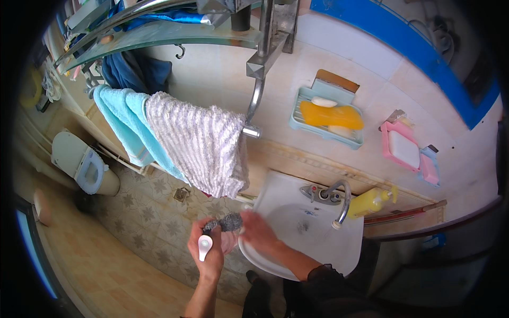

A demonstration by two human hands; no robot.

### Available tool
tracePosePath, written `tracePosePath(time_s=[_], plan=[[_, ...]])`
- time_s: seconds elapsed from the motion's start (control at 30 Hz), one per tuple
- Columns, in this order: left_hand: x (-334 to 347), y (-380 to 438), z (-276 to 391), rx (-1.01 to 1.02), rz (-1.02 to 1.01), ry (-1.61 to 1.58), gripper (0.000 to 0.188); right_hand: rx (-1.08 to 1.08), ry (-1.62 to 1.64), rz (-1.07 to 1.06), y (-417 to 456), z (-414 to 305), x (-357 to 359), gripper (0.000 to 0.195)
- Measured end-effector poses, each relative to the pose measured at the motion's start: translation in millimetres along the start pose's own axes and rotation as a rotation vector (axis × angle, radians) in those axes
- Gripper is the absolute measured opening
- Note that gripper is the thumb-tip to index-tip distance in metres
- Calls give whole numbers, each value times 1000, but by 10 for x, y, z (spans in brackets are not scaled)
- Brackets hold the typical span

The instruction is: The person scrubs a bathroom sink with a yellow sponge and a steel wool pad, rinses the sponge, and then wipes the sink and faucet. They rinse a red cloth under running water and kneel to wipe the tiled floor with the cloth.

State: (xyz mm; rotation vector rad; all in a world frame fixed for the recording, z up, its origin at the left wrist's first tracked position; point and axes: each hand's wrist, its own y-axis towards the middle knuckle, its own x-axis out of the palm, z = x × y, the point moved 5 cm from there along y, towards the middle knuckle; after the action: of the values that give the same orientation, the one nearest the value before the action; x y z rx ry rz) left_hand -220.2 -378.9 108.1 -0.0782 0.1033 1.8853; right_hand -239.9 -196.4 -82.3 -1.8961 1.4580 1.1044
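Observation:
My left hand [208, 248] is closed around a white teardrop-shaped piece [204, 247], which resembles a pump head. A grey, fibrous clump like steel wool [231, 222] shows at its thumb and stretches towards my right hand. Behind the fingers is a translucent pink thing [229, 241], mostly hidden; whether it joins the white piece is unclear. My right hand [258, 231] is blurred, with its fingers at the right end of the grey clump, over the left rim of the white washbasin [274, 198]. How firmly it grips the clump cannot be made out.
A chrome faucet [342, 198] and a yellow pump bottle [370, 202] stand at the basin's back. Above hang a soap rack [295, 119], a pink soap dish [387, 147] and a striped towel [199, 147] beside a turquoise one [127, 119]. A toilet [109, 181] stands left.

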Motion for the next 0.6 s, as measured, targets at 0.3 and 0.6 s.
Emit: tracePosePath(time_s=[0.3, 0.6], plan=[[24, -1, -88, -92, -31, -47, 18, 692, -593, 9, -209, 654, -388, 67], [139, -12, -49, 79, -43, 24, 17, 294, -511, 237, -41, 1005, -708, 63]])
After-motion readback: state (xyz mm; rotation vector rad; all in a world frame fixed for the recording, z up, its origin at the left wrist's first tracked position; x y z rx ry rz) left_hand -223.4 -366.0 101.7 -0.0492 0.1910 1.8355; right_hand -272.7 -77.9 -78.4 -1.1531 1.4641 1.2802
